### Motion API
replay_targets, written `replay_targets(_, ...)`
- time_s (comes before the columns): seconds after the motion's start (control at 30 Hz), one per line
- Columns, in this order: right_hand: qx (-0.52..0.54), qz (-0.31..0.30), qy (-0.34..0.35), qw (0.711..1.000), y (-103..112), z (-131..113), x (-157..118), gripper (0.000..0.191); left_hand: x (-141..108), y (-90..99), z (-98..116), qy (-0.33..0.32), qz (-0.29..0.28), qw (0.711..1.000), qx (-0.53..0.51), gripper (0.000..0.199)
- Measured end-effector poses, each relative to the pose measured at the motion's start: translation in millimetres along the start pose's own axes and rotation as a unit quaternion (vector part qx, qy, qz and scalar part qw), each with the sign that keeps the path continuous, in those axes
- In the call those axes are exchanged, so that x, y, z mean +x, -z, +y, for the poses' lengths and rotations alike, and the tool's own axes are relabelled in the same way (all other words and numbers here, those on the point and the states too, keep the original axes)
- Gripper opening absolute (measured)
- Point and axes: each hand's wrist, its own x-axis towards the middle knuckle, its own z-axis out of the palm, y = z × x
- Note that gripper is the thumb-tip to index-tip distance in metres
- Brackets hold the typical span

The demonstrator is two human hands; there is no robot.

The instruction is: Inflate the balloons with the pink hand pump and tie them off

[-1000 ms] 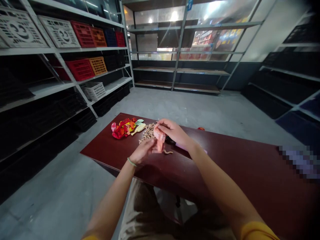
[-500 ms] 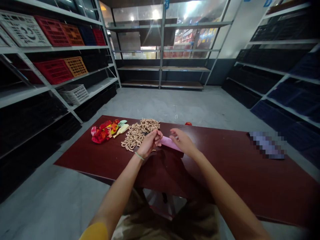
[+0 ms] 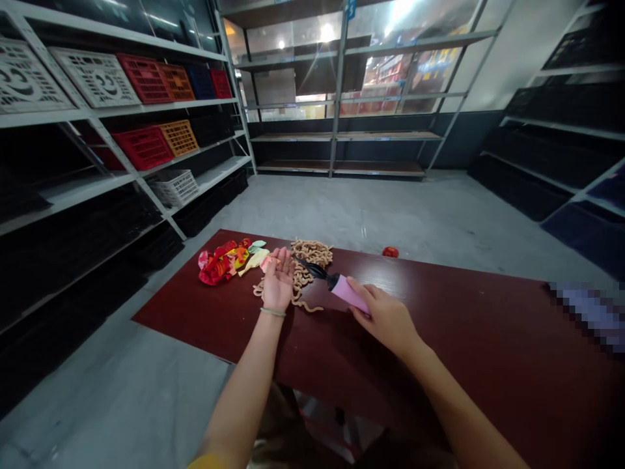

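Note:
My right hand (image 3: 385, 316) is closed around a tool with a smooth pink handle (image 3: 350, 294). Its narrow black front part (image 3: 317, 270) points left toward my left hand; I cannot make out its exact kind. Palm up, with fingers stretched out, my left hand (image 3: 279, 283) is just left of the black tip. A salmon-pink piece (image 3: 267, 262) shows beside its fingers, and whether they touch is unclear. Behind both hands lies a pile of beige, cord-like curly pieces (image 3: 312, 252), partly covered by the left hand and the tool. One wavy strand (image 3: 307, 306) trails toward me.
Crumpled red, yellow and orange pieces (image 3: 219, 264) lie at the table's left, beside a pale yellow one (image 3: 254, 262). The dark red table (image 3: 439, 339) carries a blurred purple item (image 3: 590, 312) at right. Crates (image 3: 146, 146) fill the left shelves. A red object (image 3: 390, 251) shows past the far edge.
My left hand has opened and turned palm up, moving left away from the pink handle. My right hand now grips that handle, and the black part has come into plain view. The camera view has shifted left.

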Motion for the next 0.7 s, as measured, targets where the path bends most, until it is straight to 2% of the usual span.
replay_targets(0.13, 0.010, -0.009, 0.028, 1.000, -1, -17, -2, 0.059, -3, -2.2, -6, 0.027, -0.003, 0.999, -0.026, 0.022)
replay_targets(0.27, -0.002, -0.015, 0.024, 1.000, -6, -23, -2, 0.058, -3, -1.3, -7, 0.045, -0.005, 0.998, -0.051, 0.020)
replay_targets(0.47, -0.005, -0.021, 0.025, 0.999, -9, -19, -2, 0.058, -4, -3.0, -4, 0.035, -0.011, 0.998, -0.052, 0.018)
replay_targets(0.7, 0.005, -0.018, 0.013, 1.000, -12, -24, -3, 0.060, -11, -10.4, -16, -0.005, -0.038, 0.999, -0.007, 0.020)
